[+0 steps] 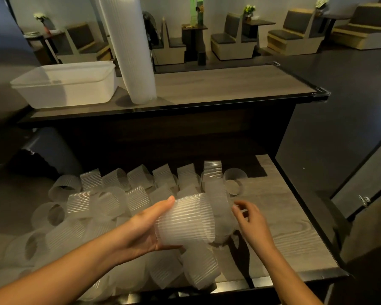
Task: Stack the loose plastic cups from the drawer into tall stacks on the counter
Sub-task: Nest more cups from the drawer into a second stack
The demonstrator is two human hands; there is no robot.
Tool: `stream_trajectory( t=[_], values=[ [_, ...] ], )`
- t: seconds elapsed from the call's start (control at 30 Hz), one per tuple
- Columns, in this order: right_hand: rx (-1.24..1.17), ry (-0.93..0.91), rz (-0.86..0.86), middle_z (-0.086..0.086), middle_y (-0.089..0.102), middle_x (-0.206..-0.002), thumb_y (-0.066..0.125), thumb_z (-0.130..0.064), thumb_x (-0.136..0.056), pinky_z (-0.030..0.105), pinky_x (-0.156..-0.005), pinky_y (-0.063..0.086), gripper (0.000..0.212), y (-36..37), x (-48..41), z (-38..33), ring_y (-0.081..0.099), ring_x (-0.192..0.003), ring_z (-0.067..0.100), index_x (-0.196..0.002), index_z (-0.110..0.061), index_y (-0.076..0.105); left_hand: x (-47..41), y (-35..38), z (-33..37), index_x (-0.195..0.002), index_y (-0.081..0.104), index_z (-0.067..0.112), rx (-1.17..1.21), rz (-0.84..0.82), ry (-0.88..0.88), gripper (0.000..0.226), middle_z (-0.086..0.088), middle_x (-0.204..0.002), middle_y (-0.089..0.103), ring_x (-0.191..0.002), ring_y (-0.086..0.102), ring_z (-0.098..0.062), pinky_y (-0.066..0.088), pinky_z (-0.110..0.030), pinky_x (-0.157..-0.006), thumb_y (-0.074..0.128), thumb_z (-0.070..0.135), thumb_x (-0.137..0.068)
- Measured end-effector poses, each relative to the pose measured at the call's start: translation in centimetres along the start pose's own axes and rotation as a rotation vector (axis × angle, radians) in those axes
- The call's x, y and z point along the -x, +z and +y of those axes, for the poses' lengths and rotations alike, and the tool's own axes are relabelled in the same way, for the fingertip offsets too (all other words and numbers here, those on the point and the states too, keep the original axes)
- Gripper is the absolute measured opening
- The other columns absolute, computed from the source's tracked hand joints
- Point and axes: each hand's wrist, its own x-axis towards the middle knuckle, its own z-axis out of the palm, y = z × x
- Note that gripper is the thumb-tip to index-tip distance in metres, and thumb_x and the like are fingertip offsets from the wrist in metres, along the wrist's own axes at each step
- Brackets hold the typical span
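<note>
Though sideways, cup stack in left hand

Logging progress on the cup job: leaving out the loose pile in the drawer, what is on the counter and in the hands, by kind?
Tall stack of cups, standing on the counter: 1
Plastic tub, on the counter: 1
Short stack of cups, held sideways in the left hand: 1
Total: 3
</note>
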Motion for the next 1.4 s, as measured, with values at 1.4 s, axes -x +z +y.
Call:
stream_trajectory(
  t=[1.4],
  values=[
    [0.172, 0.063, -0.043, -0.004, 0.049, -0.108, 0.058, -0.035, -0.086, 0.021, -0.067, 0.043, 0.044, -0.8, 0.8, -1.4, 0.052, -0.084, 0.008, -0.125, -0.019, 0.044, -0.6, -1.0, -0.7, -0.121, 0.057, 0.016, -0.027, 0.027, 0.032, 0.054, -0.017, -0.122, 0.056, -0.106, 0.06, -0.031, 0.056, -0.034, -0.067, 0.06, 0.046, -0.077]
  ],
)
